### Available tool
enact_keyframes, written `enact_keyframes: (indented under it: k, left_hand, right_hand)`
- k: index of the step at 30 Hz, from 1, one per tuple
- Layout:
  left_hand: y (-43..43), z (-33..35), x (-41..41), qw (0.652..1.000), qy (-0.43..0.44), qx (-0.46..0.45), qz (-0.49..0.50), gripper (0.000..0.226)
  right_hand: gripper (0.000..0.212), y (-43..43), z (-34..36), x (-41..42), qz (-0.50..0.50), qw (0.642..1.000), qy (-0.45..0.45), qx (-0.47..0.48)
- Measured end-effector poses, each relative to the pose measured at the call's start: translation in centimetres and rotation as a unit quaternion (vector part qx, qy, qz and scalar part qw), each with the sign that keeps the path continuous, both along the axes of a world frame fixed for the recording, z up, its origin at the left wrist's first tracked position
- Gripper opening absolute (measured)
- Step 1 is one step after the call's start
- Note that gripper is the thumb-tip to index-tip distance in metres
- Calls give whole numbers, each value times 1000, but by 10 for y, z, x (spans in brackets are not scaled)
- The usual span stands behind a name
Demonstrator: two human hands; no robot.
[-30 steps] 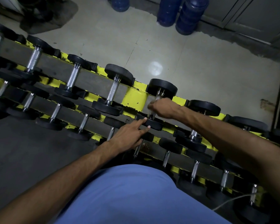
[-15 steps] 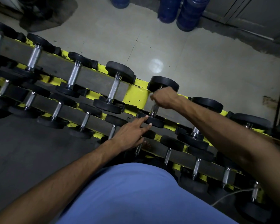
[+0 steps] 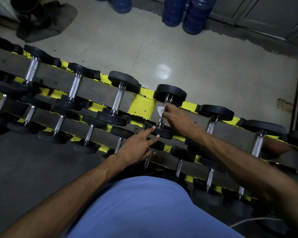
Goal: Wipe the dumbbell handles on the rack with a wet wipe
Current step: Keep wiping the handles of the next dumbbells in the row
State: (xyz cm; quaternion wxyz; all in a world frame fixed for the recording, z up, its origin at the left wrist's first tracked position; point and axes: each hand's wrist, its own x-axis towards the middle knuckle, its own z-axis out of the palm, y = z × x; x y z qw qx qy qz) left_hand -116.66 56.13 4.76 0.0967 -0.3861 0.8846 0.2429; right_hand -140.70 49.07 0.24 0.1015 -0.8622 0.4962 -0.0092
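Mid-wipe on the top row. Our right hand (image 3: 172,115) has its fingers curled, pinching the wet wipe (image 3: 160,110) against the dumbbell handle (image 3: 160,122). The white wad sticks out just left of the fingertips, about midway along the bar. Bare steel shows beyond the fingers toward the far plate (image 3: 169,94) and below them toward the near plate (image 3: 163,133). Our left hand (image 3: 136,146) lies flat, fingers straight and slightly spread, with index and middle tips on the near plate's rim (steadying it, we reckon; can't confirm pressure).

Judgement: this handle looks only partly covered. The next move calls for running the wipe the full length of the bar and round its underside, then shifting to the neighbour handle (image 3: 211,126), right of the knuckles.

Materials:
- **Handles:** short chromed cylinders, with a matte grain that suggests knurling.
- **Plates:** round, black, dull, rubber by the look.
- **Rack (image 3: 143,104):** yellow-painted metal, chipped, with grey rails.
- **Wipe:** thin, limp and crumpled, so it will bunch unless pinched firmly.
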Motion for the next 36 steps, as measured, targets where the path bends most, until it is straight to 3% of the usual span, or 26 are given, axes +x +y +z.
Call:
enact_keyframes:
  k: [2, 5, 10, 12, 16, 17, 20, 22, 23, 25, 26, 30, 32, 33, 36]
  left_hand:
    - [0, 0, 0, 1000, 8, 0, 4, 71]
    - [-2, 0, 1, 1000, 8, -4, -1, 70]
    - [-5, 0, 2, 1000, 3, -8, -10, 68]
    - [-6, 0, 2, 1000, 1, -8, -11, 66]
    - [-6, -1, 3, 1000, -3, -10, -12, 67]
    - [-6, -2, 2, 1000, -5, -11, -11, 67]
    - [-5, -4, 2, 1000, -7, -13, -11, 68]
    - [-4, -4, 1, 1000, -7, -9, -5, 68]
    - [-4, -4, 1, 1000, -5, -7, -1, 67]
    - [-4, -3, 0, 1000, -1, -4, 3, 66]
    - [-4, -3, 0, 1000, 1, -4, 3, 66]
    - [-4, -3, 0, 1000, 3, -9, -1, 65]
    - [-6, -2, 0, 1000, 4, -11, -4, 65]
    - [-6, -2, -1, 1000, 1, -11, -7, 65]
    - [-6, -1, -1, 1000, -1, -8, -9, 65]
  right_hand:
    - [11, 19, -9, 4, -110, 985, -120, 52]
    - [7, 36, -18, 19, -324, 905, -258, 99]
    - [20, 11, -33, 33, -478, 789, -316, 222]
    - [26, -14, -34, 32, -527, 694, -420, 253]
    - [38, -49, -26, 22, -598, 439, -602, 295]
    - [39, -54, -26, 22, -602, 390, -630, 296]
    - [36, -61, -29, 30, -616, 304, -670, 283]
    - [30, -55, -27, 40, -636, 339, -655, 229]
    - [25, -48, -26, 45, -651, 409, -615, 175]
    - [18, -31, -32, 54, -653, 583, -481, 52]
    - [13, -23, -36, 58, -634, 639, -437, 0]
    - [17, -12, -33, 61, -508, 771, -369, -104]
    - [21, -8, -32, 52, -396, 878, -240, -120]
    - [25, -7, -33, 45, -348, 914, -173, -119]
    - [33, -14, -30, 27, -258, 959, -70, -93]
